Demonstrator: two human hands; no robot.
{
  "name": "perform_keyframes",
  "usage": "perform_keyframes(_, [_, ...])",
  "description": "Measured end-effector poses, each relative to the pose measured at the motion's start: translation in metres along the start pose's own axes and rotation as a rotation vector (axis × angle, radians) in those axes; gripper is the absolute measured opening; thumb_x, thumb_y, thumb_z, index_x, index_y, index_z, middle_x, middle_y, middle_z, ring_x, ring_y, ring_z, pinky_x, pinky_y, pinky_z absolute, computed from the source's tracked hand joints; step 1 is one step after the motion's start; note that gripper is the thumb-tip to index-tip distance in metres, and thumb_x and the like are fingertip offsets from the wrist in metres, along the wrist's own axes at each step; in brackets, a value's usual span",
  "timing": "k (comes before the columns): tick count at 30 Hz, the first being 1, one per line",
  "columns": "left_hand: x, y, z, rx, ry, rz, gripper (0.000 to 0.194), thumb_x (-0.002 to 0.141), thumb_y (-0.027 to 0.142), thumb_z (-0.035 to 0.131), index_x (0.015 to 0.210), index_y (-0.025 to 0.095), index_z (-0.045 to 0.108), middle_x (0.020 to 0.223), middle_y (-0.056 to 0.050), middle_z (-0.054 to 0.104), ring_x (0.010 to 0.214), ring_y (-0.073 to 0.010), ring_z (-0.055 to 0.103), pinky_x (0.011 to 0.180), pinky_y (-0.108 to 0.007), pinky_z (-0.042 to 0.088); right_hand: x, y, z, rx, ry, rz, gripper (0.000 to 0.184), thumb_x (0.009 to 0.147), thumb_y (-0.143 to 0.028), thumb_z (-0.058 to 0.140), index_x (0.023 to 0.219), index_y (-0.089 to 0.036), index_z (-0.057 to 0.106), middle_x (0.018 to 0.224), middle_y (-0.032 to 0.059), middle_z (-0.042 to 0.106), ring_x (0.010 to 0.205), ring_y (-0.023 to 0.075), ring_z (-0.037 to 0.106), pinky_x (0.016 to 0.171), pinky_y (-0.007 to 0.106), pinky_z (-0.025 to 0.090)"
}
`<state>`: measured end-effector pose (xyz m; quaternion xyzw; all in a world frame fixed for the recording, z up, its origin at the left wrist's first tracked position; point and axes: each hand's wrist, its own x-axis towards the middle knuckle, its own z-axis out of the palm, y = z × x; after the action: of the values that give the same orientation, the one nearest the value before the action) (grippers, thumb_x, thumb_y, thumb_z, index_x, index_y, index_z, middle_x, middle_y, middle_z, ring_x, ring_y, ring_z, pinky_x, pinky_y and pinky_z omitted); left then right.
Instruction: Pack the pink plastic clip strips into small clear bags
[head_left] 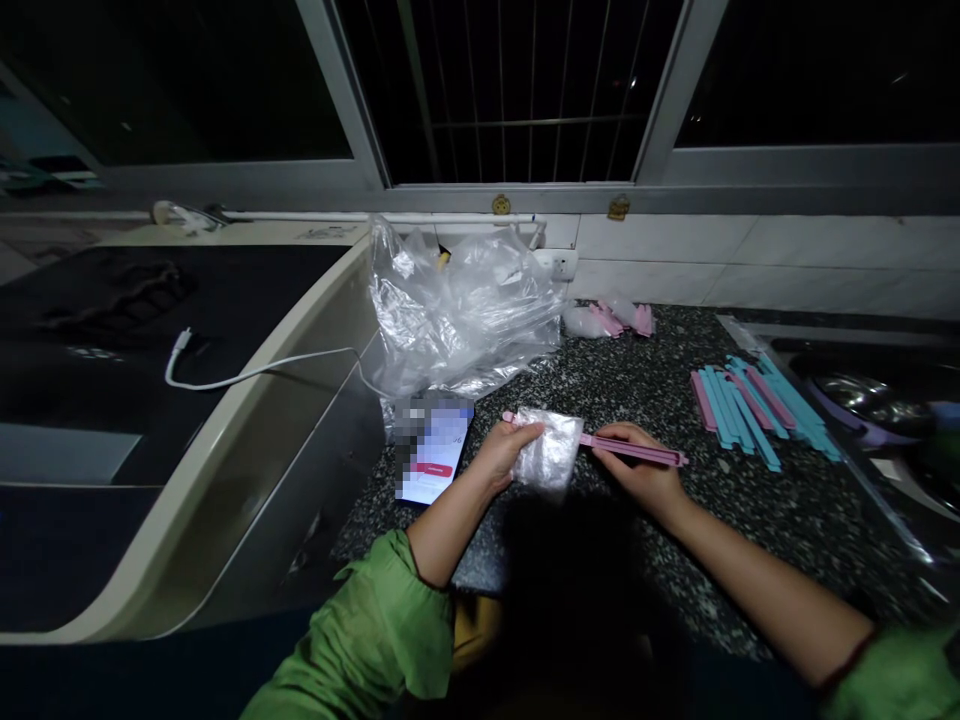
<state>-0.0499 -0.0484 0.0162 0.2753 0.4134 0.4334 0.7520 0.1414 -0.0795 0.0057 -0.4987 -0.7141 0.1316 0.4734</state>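
Observation:
My left hand (501,455) pinches a small folded clear plastic bag (551,450), its thumb lying across the bag's left side. A long pink bag sealing clip (637,450) sticks out from the right of the bag, held between the thumb and fingers of my right hand (637,468). A short pink end (509,416) shows at the bag's left, above my left hand. Whether it belongs to the same clip, and whether the clip lies inside or behind the bag, I cannot tell. Both hands are just above the speckled dark countertop (615,385).
Blue and pink clips (742,405) lie piled at right, beside a sink (870,390). Small bags with pink pieces (611,318) sit near the wall. A large crumpled clear bag (465,310) stands behind a lit phone (435,455). A big appliance (300,350) with a white cable (247,375) fills the left.

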Motion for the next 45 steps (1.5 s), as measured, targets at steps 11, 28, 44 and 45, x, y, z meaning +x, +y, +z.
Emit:
perform_keyframes(11, [0.000,0.000,-0.001,-0.001,0.024,0.010,0.036,0.036,0.032,0.083,0.058,0.010,0.065,0.053,-0.003,0.065,0.048,-0.0120,0.056,0.051,-0.023,0.042,0.000,-0.005,-0.015,-0.062,0.082,-0.145,0.007,0.075,-0.029,0.063,0.079,-0.024,0.064,0.079,0.0045,0.068,0.074,0.0186,0.063,0.070,0.037,0.053])
perform_keyframes(28, [-0.001,-0.013,0.002,0.162,-0.024,0.083,0.038,0.042,0.039,0.080,0.065,0.011,0.066,0.060,-0.002,0.065,0.053,-0.0127,0.055,0.056,-0.025,0.041,-0.001,-0.013,-0.011,-0.039,0.055,-0.232,0.009,0.075,-0.026,0.063,0.083,-0.024,0.062,0.075,0.0037,0.066,0.069,0.0180,0.061,0.063,0.034,0.051])
perform_keyframes(44, [0.000,-0.015,0.000,0.410,-0.085,0.188,0.031,0.056,0.040,0.072,0.064,0.011,0.066,0.059,-0.001,0.062,0.053,-0.0112,0.050,0.054,-0.022,0.038,-0.002,-0.007,-0.003,-0.159,-0.003,-0.367,0.011,0.077,-0.020,0.061,0.087,-0.022,0.064,0.076,0.0037,0.067,0.071,0.0154,0.061,0.063,0.029,0.050])
perform_keyframes(45, [0.000,-0.015,0.001,0.413,-0.088,0.190,0.032,0.055,0.041,0.072,0.064,0.011,0.066,0.059,0.000,0.061,0.053,-0.0110,0.050,0.054,-0.022,0.038,-0.002,-0.007,-0.002,-0.165,-0.002,-0.382,0.012,0.077,-0.019,0.061,0.088,-0.021,0.063,0.076,0.0038,0.067,0.071,0.0152,0.061,0.064,0.029,0.050])
